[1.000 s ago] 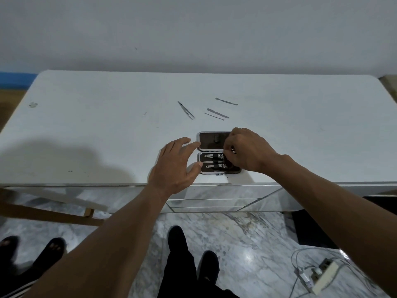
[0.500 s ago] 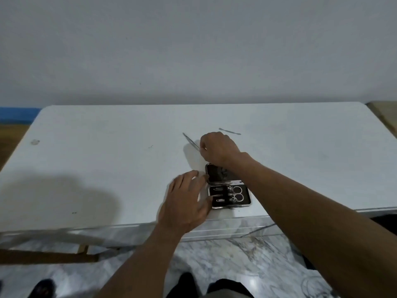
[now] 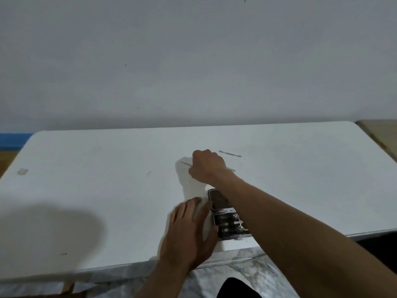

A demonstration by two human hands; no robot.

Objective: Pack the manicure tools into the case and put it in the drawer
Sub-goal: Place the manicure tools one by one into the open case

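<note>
The table (image 3: 96,179) top was white, smooth and matt. The case (image 3: 216,197) had a shiny metal rim; the loose tool (image 3: 229,153) looked dull grey metal. The floor (image 3: 247,274) was glossy marble.

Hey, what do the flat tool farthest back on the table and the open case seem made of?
Flat tool: probably steel, matte grey, thin and flat. Case: bright glinting rim suggests polished metal; dark lining, maybe leatherette, too blurred to tell.

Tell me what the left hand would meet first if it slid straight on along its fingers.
Probably the wrist of the right hand, which crosses just ahead; the left hand touches the case beside it. Relative heights are unclear.
</note>
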